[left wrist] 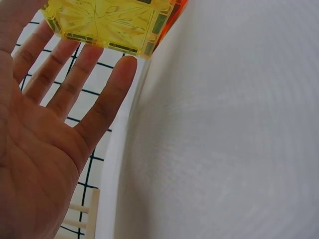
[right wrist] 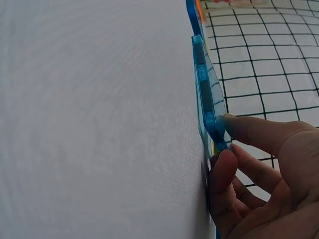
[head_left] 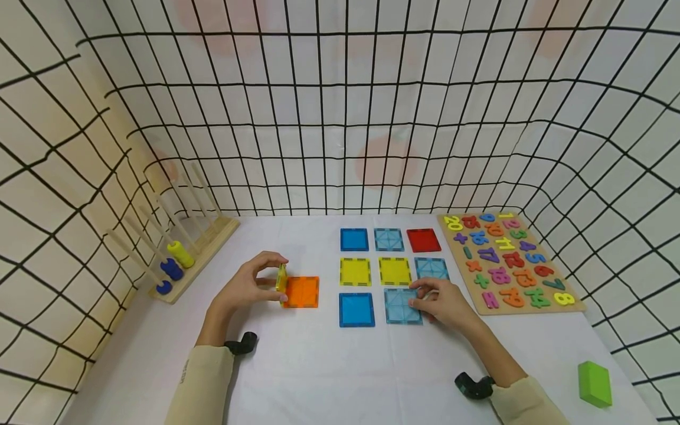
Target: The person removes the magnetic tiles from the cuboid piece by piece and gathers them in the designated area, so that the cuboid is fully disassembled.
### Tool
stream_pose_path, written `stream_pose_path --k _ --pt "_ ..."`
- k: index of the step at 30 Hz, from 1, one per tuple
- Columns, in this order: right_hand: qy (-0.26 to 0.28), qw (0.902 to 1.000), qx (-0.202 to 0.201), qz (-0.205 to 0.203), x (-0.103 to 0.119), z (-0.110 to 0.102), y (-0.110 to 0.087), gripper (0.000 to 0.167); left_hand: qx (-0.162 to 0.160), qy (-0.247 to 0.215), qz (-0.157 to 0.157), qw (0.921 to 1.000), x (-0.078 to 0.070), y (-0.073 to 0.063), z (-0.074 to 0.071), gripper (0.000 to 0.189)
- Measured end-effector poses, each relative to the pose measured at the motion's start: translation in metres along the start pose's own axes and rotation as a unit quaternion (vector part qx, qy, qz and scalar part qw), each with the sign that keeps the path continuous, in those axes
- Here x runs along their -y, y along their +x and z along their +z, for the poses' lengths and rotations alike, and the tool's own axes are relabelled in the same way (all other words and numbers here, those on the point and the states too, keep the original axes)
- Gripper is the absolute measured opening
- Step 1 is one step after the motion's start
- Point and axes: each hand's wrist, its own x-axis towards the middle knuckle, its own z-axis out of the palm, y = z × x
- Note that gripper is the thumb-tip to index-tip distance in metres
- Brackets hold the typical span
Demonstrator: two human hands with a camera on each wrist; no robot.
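My left hand [head_left: 245, 284] holds a yellow square magnetic tile [head_left: 281, 285] upright, fingers at one edge and thumb at the other. That tile stands along the left edge of an orange tile [head_left: 303, 292] lying flat on the table. In the left wrist view the yellow tile [left wrist: 104, 22] shows at the top, above the spread fingers. My right hand [head_left: 447, 303] pinches the right edge of a light blue tile [head_left: 399, 308] between thumb and fingertips. Seen edge-on in the right wrist view, the light blue tile [right wrist: 206, 94] is slightly tilted.
Beside the right hand lie flat tiles: two dark blue [head_left: 356, 310], two yellow [head_left: 355, 272], two more light blue [head_left: 431, 268] and one red [head_left: 424, 240]. A number puzzle board [head_left: 475, 301] sits right, a pegged wooden stand [head_left: 225, 229] left, a green block [head_left: 594, 384] front right.
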Motion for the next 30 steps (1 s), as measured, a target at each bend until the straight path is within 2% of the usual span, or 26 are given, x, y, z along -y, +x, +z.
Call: stream_pose_path --k 9,15,20,25,30 --pt "-0.018 0.9998 -0.001 0.002 0.001 0.004 0.002 0.037 0.001 0.006 -0.007 1.0 -0.003 -0.001 0.0 0.076" --pt "-0.027 0.9996 0.0 0.005 0.005 0.001 -0.002 0.039 0.021 -0.016 -0.032 0.9991 -0.004 -0.001 0.001 0.079" --pt "-0.047 0.9988 -0.014 -0.001 0.009 -0.002 -0.001 0.039 0.028 -0.023 -0.03 0.9989 -0.005 -0.001 0.001 0.079" --pt "-0.048 0.9983 -0.024 -0.022 0.017 -0.001 0.004 0.041 0.025 -0.017 -0.025 0.9992 -0.002 -0.001 0.001 0.078" --pt "-0.044 0.9968 -0.02 -0.064 0.026 0.004 0.009 0.044 0.028 -0.017 -0.016 0.9993 -0.001 -0.002 0.0 0.08"
